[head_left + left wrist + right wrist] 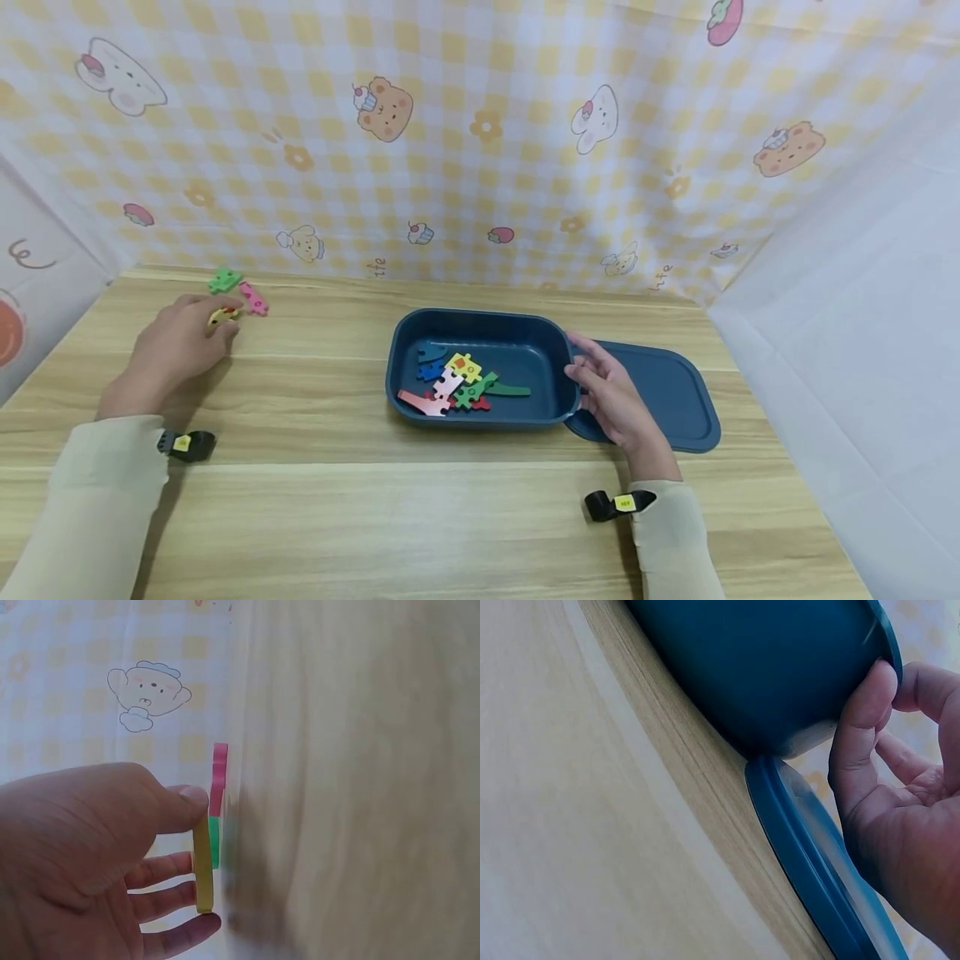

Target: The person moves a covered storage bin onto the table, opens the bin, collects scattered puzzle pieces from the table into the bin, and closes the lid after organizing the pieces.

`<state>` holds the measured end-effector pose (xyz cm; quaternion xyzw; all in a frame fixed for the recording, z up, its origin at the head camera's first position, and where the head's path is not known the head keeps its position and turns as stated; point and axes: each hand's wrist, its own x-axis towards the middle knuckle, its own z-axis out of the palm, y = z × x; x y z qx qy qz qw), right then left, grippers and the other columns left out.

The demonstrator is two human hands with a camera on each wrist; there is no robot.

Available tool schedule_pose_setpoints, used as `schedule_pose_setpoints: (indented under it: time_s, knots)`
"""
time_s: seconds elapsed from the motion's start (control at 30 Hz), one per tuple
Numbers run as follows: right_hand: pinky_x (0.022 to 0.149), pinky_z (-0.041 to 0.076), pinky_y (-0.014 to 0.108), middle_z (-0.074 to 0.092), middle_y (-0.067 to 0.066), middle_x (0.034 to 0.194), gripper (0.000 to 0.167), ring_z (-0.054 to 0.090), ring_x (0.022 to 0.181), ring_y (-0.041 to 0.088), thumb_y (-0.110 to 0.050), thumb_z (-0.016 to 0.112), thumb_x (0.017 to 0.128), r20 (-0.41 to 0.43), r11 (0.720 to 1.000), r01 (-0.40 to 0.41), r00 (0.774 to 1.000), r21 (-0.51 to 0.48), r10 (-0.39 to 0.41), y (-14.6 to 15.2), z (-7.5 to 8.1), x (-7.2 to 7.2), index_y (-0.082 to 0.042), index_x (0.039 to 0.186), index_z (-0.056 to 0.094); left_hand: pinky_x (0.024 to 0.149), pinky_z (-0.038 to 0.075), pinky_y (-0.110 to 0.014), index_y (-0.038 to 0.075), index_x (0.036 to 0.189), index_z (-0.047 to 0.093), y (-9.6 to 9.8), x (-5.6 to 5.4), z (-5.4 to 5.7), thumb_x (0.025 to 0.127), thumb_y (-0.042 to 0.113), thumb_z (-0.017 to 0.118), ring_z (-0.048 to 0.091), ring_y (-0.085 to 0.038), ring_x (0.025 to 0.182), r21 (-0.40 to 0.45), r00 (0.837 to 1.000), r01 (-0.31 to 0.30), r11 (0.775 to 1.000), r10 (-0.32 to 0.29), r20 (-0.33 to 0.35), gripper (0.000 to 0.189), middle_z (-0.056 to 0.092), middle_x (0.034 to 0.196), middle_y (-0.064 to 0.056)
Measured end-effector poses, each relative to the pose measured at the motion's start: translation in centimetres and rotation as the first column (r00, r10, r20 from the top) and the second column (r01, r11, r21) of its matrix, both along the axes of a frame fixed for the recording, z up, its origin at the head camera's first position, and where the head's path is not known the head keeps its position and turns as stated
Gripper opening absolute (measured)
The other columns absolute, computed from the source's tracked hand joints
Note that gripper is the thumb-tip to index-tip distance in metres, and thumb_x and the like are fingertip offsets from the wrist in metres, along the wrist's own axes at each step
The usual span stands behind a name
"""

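At the left of the table my left hand (176, 346) pinches a yellow puzzle piece (222, 317) between thumb and fingers; in the left wrist view the piece (203, 862) shows edge-on. Just beyond lie a green puzzle piece (224, 281) and a pink one (254, 298). My right hand (611, 396) grips the right-hand rim of a dark blue plastic box (480, 423), thumb and fingers pinching its wall (780, 667) in the right wrist view. Several coloured puzzle pieces, among them a yellow one (464, 367) and a green strip (508, 389), lie inside the box.
A flat dark blue lid (675, 400) lies on the wooden table (420, 517) to the right, partly under the right hand and next to the box. Behind the table hangs a yellow checked cloth (480, 167), and a white sheet (862, 333) closes off the right side.
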<state>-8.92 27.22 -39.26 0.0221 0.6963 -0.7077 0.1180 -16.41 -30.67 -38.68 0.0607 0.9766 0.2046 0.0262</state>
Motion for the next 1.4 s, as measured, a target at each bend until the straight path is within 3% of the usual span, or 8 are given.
schedule_pose_setpoints:
  time_s: [0.2,0.4,0.53,0.63,0.73,0.83,0.97,1.4]
  knots:
    - [0.061,0.056,0.017,0.059,-0.012,0.097,0.063,0.059,0.073,0.003,-0.012,0.056,0.109,0.002,1.000,-0.006,1.000,-0.019,0.006,-0.2,-0.1,-0.1,-0.015,0.167,0.031,0.087,0.047,-0.071,0.004,0.153,0.052,0.0,0.3,0.5,0.107,0.016,0.055,0.044,-0.064,0.133,0.016,1.000,0.020,1.000,-0.020,0.012,0.048,0.042,0.155,-0.040]
    - [0.060,0.054,0.017,0.058,-0.012,0.096,0.062,0.058,0.072,0.003,-0.011,0.054,0.109,0.013,1.000,0.007,1.000,-0.008,-0.007,-0.1,-0.1,-0.1,-0.016,0.167,0.031,0.096,0.045,-0.073,-0.005,0.148,0.053,0.8,0.2,1.1,0.106,0.008,0.054,0.051,-0.062,0.127,0.039,0.996,0.082,0.996,-0.081,-0.025,0.044,0.047,0.149,-0.042]
    - [0.060,0.054,0.017,0.058,-0.012,0.095,0.062,0.058,0.072,0.002,-0.011,0.055,0.109,0.014,1.000,0.010,1.000,-0.009,-0.010,-0.1,-0.1,-0.1,-0.015,0.167,0.031,0.077,0.048,-0.058,0.000,0.145,0.056,1.8,0.0,1.7,0.108,0.009,0.052,0.057,-0.047,0.096,0.052,0.995,0.101,0.993,-0.101,-0.005,0.038,0.050,0.147,-0.040]
    - [0.061,0.054,0.017,0.058,-0.012,0.096,0.062,0.058,0.073,0.002,-0.011,0.055,0.109,0.010,1.000,0.010,1.000,-0.008,-0.010,0.0,-0.1,-0.1,-0.014,0.167,0.031,0.063,0.037,-0.041,0.005,0.144,0.057,2.5,0.0,2.3,0.110,0.013,0.049,0.046,-0.029,0.074,0.053,0.994,0.110,0.993,-0.111,0.017,0.036,0.054,0.143,-0.036]
    - [0.061,0.054,0.017,0.059,-0.012,0.096,0.062,0.058,0.073,0.002,-0.010,0.054,0.109,0.007,1.000,0.003,1.000,-0.012,-0.003,0.0,-0.1,-0.1,-0.014,0.167,0.031,0.063,0.037,-0.040,0.004,0.146,0.056,3.1,0.2,2.8,0.110,0.013,0.050,0.051,-0.031,0.076,0.039,0.993,0.120,0.992,-0.120,0.014,0.037,0.054,0.145,-0.037]
    - [0.061,0.054,0.016,0.059,-0.013,0.096,0.063,0.058,0.073,0.002,-0.010,0.054,0.109,0.005,1.000,-0.003,1.000,-0.011,0.003,0.0,-0.1,-0.1,-0.014,0.167,0.030,0.076,0.048,-0.052,0.002,0.148,0.054,3.8,0.5,3.4,0.110,0.015,0.052,0.060,-0.043,0.102,0.027,0.992,0.127,0.992,-0.126,-0.007,0.040,0.050,0.151,-0.038]
    - [0.061,0.054,0.017,0.060,-0.012,0.097,0.062,0.058,0.073,0.002,-0.010,0.054,0.109,0.005,1.000,0.007,1.000,-0.002,-0.007,0.0,0.0,-0.1,-0.016,0.166,0.032,0.102,0.044,-0.073,0.003,0.149,0.055,5.1,0.8,4.0,0.111,0.015,0.053,0.046,-0.057,0.139,0.040,0.991,0.134,0.990,-0.133,-0.016,0.040,0.049,0.153,-0.035]
    - [0.062,0.054,0.017,0.060,-0.011,0.099,0.059,0.057,0.078,0.003,-0.012,0.054,0.109,0.003,1.000,0.012,1.000,0.008,-0.012,0.1,-0.2,-0.1,-0.018,0.165,0.035,0.100,0.047,-0.073,0.006,0.144,0.062,9.8,2.2,5.5,0.109,0.016,0.059,0.050,-0.056,0.134,0.035,0.967,0.210,0.977,-0.203,-0.154,0.037,0.053,0.151,-0.033]
